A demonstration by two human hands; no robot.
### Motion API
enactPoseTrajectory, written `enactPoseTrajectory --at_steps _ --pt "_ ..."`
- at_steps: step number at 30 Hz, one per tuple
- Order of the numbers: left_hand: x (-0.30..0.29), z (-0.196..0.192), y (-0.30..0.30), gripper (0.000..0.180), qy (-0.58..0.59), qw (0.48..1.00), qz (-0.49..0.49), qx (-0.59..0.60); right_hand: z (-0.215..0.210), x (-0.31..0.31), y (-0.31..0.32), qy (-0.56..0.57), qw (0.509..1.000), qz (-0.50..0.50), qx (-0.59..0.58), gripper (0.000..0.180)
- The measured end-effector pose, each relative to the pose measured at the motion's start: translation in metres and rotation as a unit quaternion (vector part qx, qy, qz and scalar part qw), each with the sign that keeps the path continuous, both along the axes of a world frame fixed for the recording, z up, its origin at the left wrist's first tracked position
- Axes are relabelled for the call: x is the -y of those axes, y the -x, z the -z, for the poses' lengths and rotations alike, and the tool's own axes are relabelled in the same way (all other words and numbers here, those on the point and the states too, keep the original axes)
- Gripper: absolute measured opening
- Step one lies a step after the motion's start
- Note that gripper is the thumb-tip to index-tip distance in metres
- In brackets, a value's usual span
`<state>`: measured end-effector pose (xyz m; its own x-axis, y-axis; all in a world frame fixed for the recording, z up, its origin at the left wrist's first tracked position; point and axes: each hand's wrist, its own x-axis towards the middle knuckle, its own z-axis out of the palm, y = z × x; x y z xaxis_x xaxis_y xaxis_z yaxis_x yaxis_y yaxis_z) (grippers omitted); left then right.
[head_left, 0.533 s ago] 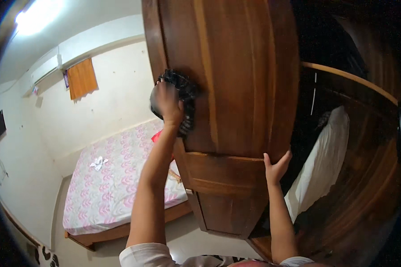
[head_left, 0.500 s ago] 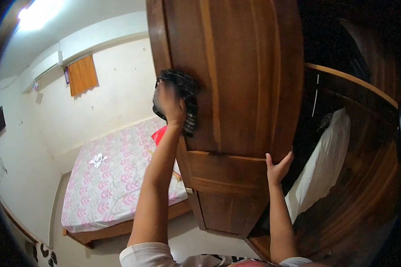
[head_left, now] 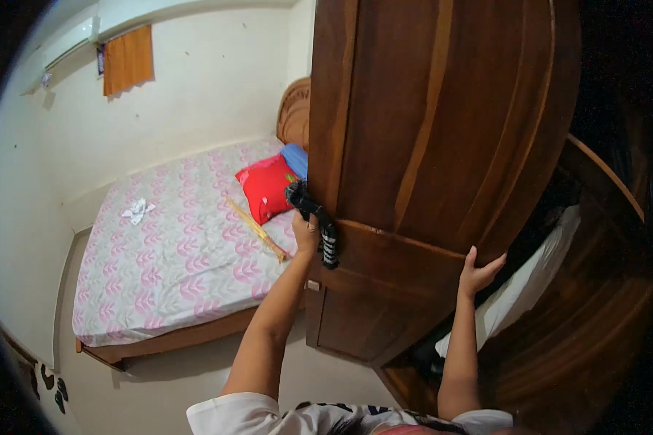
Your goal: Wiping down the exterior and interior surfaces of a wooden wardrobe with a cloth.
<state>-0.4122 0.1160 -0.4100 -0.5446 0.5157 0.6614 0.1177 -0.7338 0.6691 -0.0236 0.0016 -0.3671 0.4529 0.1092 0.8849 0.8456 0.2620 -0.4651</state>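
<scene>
A dark brown wooden wardrobe door stands open in front of me. My left hand is closed around a bunched black cloth with a white checked part hanging down. It holds this cloth at the door's left edge. At the door's right side, my right hand grips the edge, thumb pointing up and fingers partly hidden. Behind that hand, a long white cloth hangs in the dark wardrobe interior.
A bed with a pink-patterned sheet stands to the left. On it are a red pillow, a blue pillow, a yellow stick-like thing and a crumpled white cloth. Dark footwear lies on the floor at lower left.
My left hand has moved down along the door's left edge with the cloth. The view has shifted, bringing the pillows and headboard into sight. My right hand stays at the door's right edge.
</scene>
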Motion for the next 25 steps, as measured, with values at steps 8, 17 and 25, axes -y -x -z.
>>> enactPoseTrajectory --at_steps 8,17,25 --pt "0.005 0.129 0.031 0.045 0.111 0.991 0.065 -0.031 0.004 -0.012 0.015 0.012 1.0 -0.002 -0.01 0.08" --pt "0.079 0.162 0.027 0.057 0.169 0.98 0.096 -0.034 0.002 0.004 0.009 0.128 0.987 -0.004 -0.092 0.083" --pt "0.207 0.17 0.023 0.026 0.299 0.949 -0.05 -0.092 0.018 0.06 0.044 0.178 0.924 -0.223 -0.256 0.094"
